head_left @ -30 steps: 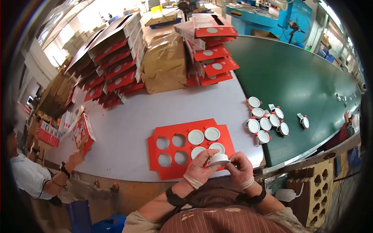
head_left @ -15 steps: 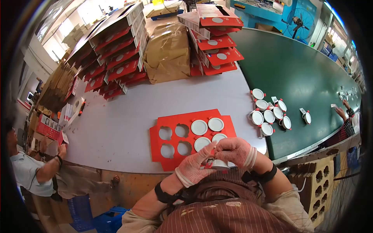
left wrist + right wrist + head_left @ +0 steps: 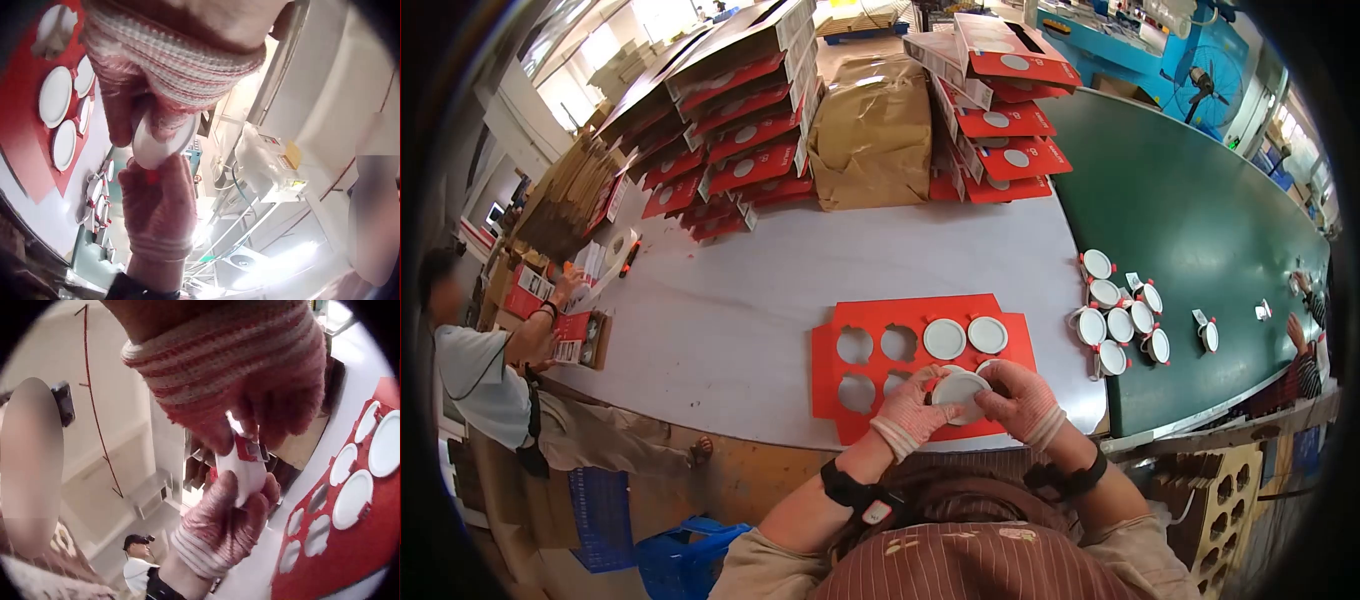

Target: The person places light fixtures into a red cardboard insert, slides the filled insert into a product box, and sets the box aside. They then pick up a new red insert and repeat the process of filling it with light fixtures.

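Observation:
Both hands wear thin pinkish-white knit gloves. Between them is a round white downlight (image 3: 960, 398), its flat face turned up toward the head view. My left hand (image 3: 912, 412) grips its left edge, and my right hand (image 3: 1024, 402) pinches the opposite edge. In the right wrist view a red clip (image 3: 249, 449) shows on the side of the downlight, by the right fingers. Beneath the hands lies a red cardboard insert (image 3: 825, 385) with round cutouts. White downlights (image 3: 944, 339) fill its right-hand cutouts, partly hidden by the hands; the left-hand cutouts hold none.
Several downlights (image 3: 1118, 324) with red clips sit along the green belt's (image 3: 1170, 210) near edge. Stacked red-and-white boxes (image 3: 750, 140) flank a brown wrapped package (image 3: 870, 135) at the back. Another person (image 3: 485, 350) handles boxes at left; a second person's hand (image 3: 1297, 335) reaches in at far right.
The held downlight has turned so its white face shows upward. My right hand has moved from over its top to its right edge. The person at left now reaches over a box.

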Motion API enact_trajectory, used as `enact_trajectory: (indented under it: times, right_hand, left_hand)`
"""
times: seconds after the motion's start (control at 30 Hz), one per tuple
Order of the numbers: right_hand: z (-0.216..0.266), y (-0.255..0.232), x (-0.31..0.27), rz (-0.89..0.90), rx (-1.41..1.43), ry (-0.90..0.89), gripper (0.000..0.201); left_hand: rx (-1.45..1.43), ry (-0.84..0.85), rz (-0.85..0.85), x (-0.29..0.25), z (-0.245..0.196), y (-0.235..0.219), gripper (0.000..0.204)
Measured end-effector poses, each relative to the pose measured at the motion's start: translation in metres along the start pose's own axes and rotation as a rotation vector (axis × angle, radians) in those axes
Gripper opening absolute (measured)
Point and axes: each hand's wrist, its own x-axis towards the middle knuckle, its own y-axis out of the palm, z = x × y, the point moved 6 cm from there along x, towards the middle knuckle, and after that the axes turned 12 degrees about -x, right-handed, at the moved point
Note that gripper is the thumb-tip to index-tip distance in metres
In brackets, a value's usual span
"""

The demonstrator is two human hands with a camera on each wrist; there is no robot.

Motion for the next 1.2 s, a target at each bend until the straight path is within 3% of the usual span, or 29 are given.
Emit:
enact_trajectory:
  times: [0.1, 0.13, 0.2, 0.27, 0.3, 0.37, 0.47, 0.53, 0.6, 0.67, 0.7, 0.83, 1.03, 1.2]
  right_hand:
    - [-0.024, 0.0, 0.016, -0.028, 0.159, 0.039, 0.021]
    - [-0.03, -0.001, 0.02, -0.024, 0.213, 0.087, 0.021]
    - [-0.035, -0.002, 0.029, -0.027, 0.234, 0.1, 0.02]
    - [-0.039, -0.004, 0.034, -0.044, 0.279, 0.135, 0.02]
    - [-0.036, -0.004, 0.039, -0.05, 0.188, 0.168, 0.022]
    - [-0.034, -0.001, 0.048, -0.028, 0.202, 0.228, 0.023]
    - [-0.041, 0.008, 0.061, -0.022, 0.249, 0.3, 0.028]
    - [-0.035, 0.008, 0.069, -0.123, 0.261, 0.18, 0.031]
    - [-0.031, 0.01, 0.071, -0.127, 0.218, 0.194, 0.031]
    - [-0.023, 0.012, 0.076, -0.136, -0.198, 0.076, 0.037]
    - [-0.01, 0.011, 0.073, -0.096, -0.332, 0.135, 0.037]
    - [0.0, 0.021, 0.076, -0.154, -0.479, 0.075, 0.037]
    - [-0.016, 0.039, 0.076, -0.064, -0.387, 0.146, 0.035]
    - [-0.024, 0.05, 0.076, -0.013, -0.475, 0.182, 0.029]
  left_hand:
    - [0.078, 0.155, 0.124, 0.027, 0.019, -0.028, 0.051]
    - [0.219, -0.101, 0.011, 0.026, -0.008, -0.044, 0.049]
    - [0.198, -0.043, -0.158, 0.046, 0.011, -0.091, 0.042]
    - [-0.202, -0.437, -0.42, 0.054, 0.055, -0.13, 0.033]
    - [-0.205, -0.441, -0.422, 0.059, 0.056, -0.131, 0.033]
    - [-0.21, -0.756, -0.343, 0.059, 0.074, -0.124, 0.028]
    - [-0.272, -0.69, -0.262, 0.055, 0.074, -0.111, 0.022]
    - [-0.318, -0.682, -0.217, 0.043, 0.068, -0.095, 0.02]
    - [-0.472, -0.637, -0.2, 0.033, 0.068, -0.083, 0.022]
    - [-0.481, -0.661, -0.209, 0.028, 0.078, -0.078, 0.023]
    - [-0.514, -0.646, -0.202, 0.024, 0.077, -0.073, 0.024]
    - [-0.502, -0.608, -0.233, 0.016, 0.074, -0.063, 0.023]
    - [-0.51, -0.648, -0.189, 0.011, 0.078, -0.057, 0.021]
    - [-0.539, -0.679, -0.175, 0.009, 0.083, -0.051, 0.017]
